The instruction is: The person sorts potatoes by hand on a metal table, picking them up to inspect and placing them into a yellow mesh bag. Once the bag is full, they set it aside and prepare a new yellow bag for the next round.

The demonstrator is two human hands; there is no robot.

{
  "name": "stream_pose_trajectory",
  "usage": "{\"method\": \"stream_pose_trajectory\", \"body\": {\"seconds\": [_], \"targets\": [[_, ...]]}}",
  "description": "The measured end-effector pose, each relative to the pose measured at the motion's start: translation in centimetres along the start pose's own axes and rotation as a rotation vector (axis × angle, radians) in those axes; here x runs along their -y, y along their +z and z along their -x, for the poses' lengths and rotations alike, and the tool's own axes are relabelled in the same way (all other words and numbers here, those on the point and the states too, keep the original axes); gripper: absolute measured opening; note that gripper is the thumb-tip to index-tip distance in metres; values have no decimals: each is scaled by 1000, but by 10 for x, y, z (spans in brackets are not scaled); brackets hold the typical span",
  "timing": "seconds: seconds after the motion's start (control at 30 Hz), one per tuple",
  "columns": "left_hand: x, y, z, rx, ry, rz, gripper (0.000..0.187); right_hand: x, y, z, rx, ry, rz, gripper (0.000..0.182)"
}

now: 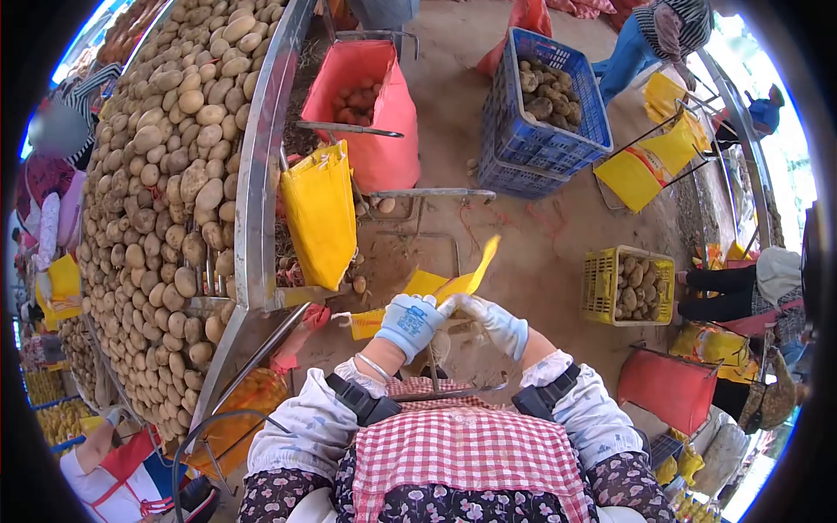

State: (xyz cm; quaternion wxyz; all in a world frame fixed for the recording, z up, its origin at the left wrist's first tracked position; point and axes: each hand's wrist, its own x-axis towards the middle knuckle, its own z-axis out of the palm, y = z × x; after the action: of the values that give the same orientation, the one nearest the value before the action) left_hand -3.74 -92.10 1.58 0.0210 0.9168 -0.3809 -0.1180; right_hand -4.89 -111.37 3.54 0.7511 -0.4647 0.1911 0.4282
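Both my hands wear pale blue work gloves and meet in front of my apron. My left hand (pixel 410 325) is closed on a yellow bag (pixel 471 277), its fingers pointing right. My right hand (pixel 495 326) pinches the same bag beside it, fingertips close to those of the left. The bag looks flat and folded, one corner sticking up past my fingers. Part of it is hidden behind my gloves. Below my hands stands a thin metal frame (pixel 453 394), partly covered by my arms.
Potatoes (pixel 166 174) fill a metal-edged table (pixel 261 157) on the left. Beyond my hands are a yellow bag on a stand (pixel 321 218), a pink sack (pixel 392 131) and stacked blue crates (pixel 549 144). A yellow crate (pixel 602 288) stands right. Several people work around.
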Motion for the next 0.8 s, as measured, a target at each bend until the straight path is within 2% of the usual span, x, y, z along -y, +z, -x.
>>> {"method": "stream_pose_trajectory", "body": {"seconds": [0.07, 0.1, 0.17, 0.2, 0.23, 0.27, 0.3, 0.37, 0.4, 0.43, 0.5, 0.53, 0.6, 0.63, 0.7, 0.73, 0.8], "targets": [[-3, -2, 2, 7, -11, 15, 42, 12, 7, -21, -346, 235, 414, 57], [-2, -4, 4, 2, -24, 28, 41, 7, 5, -25, -345, 239, 407, 57], [5, -3, 14, -10, -37, 0, 38, -7, -14, -40, -403, 165, 154, 37], [12, 1, 20, -49, -61, -12, 39, -19, -20, -46, -357, 97, -34, 27], [17, -1, 25, -85, -87, -24, 41, -21, -14, -43, -353, 103, -32, 27], [20, -4, 29, 31, -132, 114, 39, -21, -10, -40, -342, 92, -131, 25], [22, -6, 34, 35, -135, 115, 39, -22, -6, -38, -333, 80, -230, 24], [24, -7, 43, -107, -150, 561, 46, -27, -5, -40, -356, 56, -196, 24], [25, -7, 43, -7, -257, 913, 58, -28, -5, -42, -380, 27, -159, 24], [24, 1, 43, -7, -262, 915, 58, -27, -2, -42, -377, 31, -157, 24], [19, 18, 39, -187, -404, 1064, 56, -18, 10, -37, -419, -37, -35, 24], [18, 10, 36, -187, -405, 1065, 56, -14, 15, -34, -418, -35, -34, 24], [20, -8, 27, 19, -411, 995, 52, -7, 22, -31, -415, -90, 12, 30], [20, -9, 24, 19, -410, 998, 52, -5, 24, -31, -417, -89, 14, 30], [19, -6, 17, 227, -559, 1186, 44, 0, 29, -31, -538, -85, 35, 35], [19, -4, 15, 227, -557, 1188, 44, 1, 31, -30, -540, -85, 36, 35], [21, -1, 13, 30, -546, 1106, 36, 4, 35, -25, -649, -222, 24, 42]]}}
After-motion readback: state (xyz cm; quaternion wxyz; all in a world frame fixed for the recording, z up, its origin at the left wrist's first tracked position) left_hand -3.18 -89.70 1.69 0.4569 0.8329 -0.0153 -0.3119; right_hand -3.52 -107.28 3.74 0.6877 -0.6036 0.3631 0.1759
